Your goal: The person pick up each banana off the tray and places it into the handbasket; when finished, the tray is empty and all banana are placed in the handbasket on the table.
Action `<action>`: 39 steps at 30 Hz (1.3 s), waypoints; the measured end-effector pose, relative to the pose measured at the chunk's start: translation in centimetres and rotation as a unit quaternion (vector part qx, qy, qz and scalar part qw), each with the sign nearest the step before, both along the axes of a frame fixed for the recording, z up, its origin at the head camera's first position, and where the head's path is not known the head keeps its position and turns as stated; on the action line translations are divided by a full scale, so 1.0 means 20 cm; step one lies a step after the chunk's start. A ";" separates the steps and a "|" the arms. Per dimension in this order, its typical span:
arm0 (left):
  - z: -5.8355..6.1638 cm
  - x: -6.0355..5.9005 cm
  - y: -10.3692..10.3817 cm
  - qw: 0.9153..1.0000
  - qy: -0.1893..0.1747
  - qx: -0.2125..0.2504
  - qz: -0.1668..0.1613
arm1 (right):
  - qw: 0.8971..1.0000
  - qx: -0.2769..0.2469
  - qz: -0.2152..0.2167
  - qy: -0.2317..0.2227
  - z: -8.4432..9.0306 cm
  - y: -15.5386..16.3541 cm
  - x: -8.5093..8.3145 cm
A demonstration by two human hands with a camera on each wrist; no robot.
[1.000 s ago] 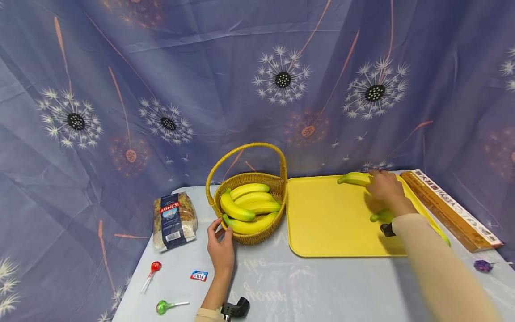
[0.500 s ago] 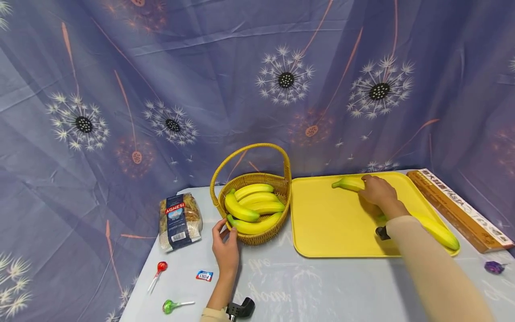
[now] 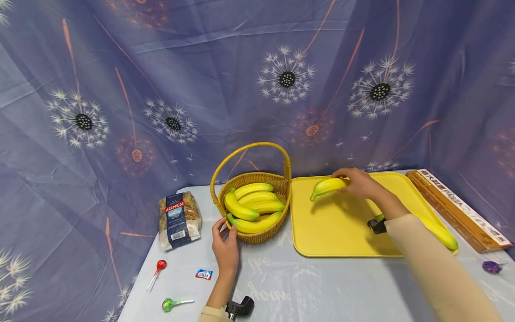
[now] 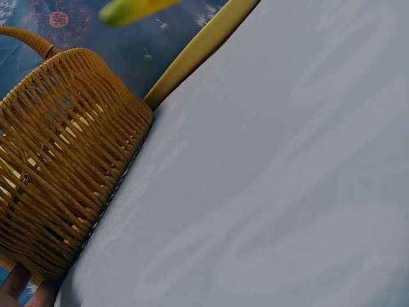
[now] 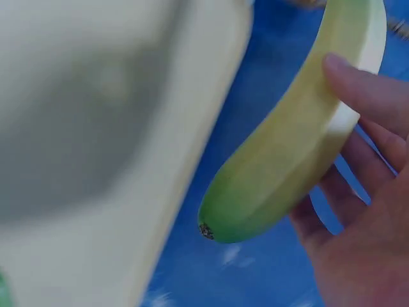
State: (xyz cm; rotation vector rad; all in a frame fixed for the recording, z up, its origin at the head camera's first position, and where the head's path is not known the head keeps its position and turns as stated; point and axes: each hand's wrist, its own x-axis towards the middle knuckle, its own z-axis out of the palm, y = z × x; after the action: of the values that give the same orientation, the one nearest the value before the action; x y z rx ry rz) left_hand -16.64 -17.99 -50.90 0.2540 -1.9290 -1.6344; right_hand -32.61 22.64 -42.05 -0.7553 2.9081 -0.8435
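the right hand [image 3: 360, 184] is gripping a curved yellow-green banana [image 3: 327, 186] above the flat yellow plastic tray [image 3: 338, 228]; the left hand [image 3: 225, 246] is bracing the woven wicker basket [image 3: 257, 235]. a loose fingertip grip could be letting the banana slip.

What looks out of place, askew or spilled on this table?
Nothing spilled or damaged. One banana lies half over the tray rim at the right, partly hidden by the sleeve. The right hand holds another banana above the tray; the left hand touches the upright basket.
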 end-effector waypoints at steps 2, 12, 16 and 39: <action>0.05 0.02 0.01 1.000 0.000 -0.002 0.001 | 0.999 -0.016 0.042 -0.007 0.07 -0.09 0.02; 0.10 0.04 0.02 1.000 -0.005 0.000 -0.006 | 0.989 -0.006 0.149 -0.025 0.22 -0.48 0.14; 0.09 0.04 0.01 1.000 -0.004 -0.001 -0.007 | 0.990 -0.007 0.139 -0.037 0.24 -0.64 0.15; 0.08 0.04 0.02 1.000 0.010 -0.006 -0.007 | 0.988 0.079 0.094 -0.091 0.08 -1.32 -0.01</action>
State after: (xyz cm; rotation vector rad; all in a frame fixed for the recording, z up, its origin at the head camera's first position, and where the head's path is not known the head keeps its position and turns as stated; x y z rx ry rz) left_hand -15.90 -17.51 -49.25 0.2196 -1.9284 -1.6282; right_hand -32.75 -3.68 -40.36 -0.8717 2.6537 -0.6211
